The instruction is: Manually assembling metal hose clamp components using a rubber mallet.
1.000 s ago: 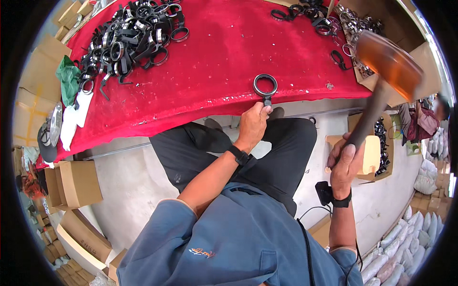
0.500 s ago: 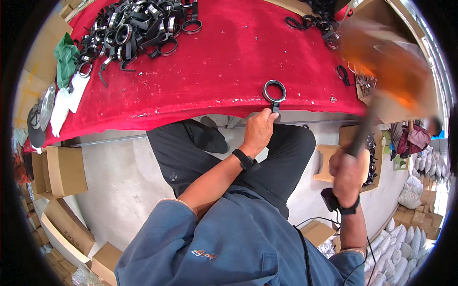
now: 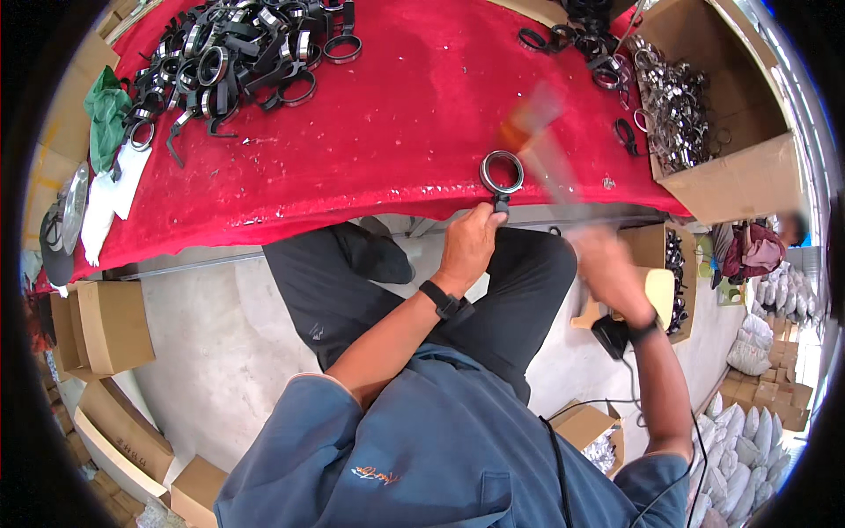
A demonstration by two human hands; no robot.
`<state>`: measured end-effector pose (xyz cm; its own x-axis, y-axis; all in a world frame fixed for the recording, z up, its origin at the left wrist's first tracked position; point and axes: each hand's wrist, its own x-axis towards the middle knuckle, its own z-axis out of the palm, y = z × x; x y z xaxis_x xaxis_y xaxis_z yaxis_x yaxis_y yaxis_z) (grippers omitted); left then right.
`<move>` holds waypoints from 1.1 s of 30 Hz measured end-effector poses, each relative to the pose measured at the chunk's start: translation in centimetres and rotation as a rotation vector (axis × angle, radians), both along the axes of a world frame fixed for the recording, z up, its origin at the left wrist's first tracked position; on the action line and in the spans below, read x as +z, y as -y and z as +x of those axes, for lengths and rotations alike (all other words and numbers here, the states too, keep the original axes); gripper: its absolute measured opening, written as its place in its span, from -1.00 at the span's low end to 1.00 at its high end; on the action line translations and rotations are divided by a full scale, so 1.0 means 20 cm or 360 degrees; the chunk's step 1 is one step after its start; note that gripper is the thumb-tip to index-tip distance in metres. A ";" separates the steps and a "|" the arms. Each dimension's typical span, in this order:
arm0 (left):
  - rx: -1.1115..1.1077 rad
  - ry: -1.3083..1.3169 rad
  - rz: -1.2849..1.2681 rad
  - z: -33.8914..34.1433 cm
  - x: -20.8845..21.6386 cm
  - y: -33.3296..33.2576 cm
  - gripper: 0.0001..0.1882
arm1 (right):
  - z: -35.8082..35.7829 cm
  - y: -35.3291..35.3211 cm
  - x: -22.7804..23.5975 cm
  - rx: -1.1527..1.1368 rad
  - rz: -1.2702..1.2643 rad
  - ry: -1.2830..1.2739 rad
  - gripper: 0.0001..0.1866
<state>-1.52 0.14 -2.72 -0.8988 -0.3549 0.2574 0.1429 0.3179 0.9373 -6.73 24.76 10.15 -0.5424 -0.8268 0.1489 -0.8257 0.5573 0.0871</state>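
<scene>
My left hand (image 3: 469, 242) pinches the short stem of a black ring-shaped part (image 3: 502, 190), which has a shiny metal band inside. The ring lies at the near edge of the red-covered table. My right hand (image 3: 610, 273) is closed round the handle of an orange-headed mallet (image 3: 529, 123). Motion smears the mallet, whose head appears just beyond and right of the ring. Whether it touches the ring I cannot tell.
A heap of similar black ring parts (image 3: 238, 57) lies at the far left of the red cloth (image 3: 378, 150). At the right, a cardboard box (image 3: 739, 180) holds many metal rings (image 3: 673, 106). Several loose parts lie beside it. A green cloth (image 3: 106, 114) sits at the left edge.
The mallet has swung from the upper right leftward towards the ring, with my right hand moving left and up. My left hand keeps its grip on the ring part, nearly in place.
</scene>
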 end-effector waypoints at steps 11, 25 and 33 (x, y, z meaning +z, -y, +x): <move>-0.0018 -0.0556 -0.0291 0.09 0.05 0.11 -0.82 | 0.27 0.12 0.09 -0.1246 -0.1652 0.1581 -0.43; -0.0104 -0.0986 -0.0702 0.08 0.38 0.31 -0.64 | 0.29 -0.06 -0.28 -0.1290 -0.1817 0.1678 -0.39; 0.0554 -0.0603 -0.1679 -0.09 0.63 1.13 -0.77 | 0.28 -0.13 -0.52 -0.1424 -0.1733 0.1879 -0.47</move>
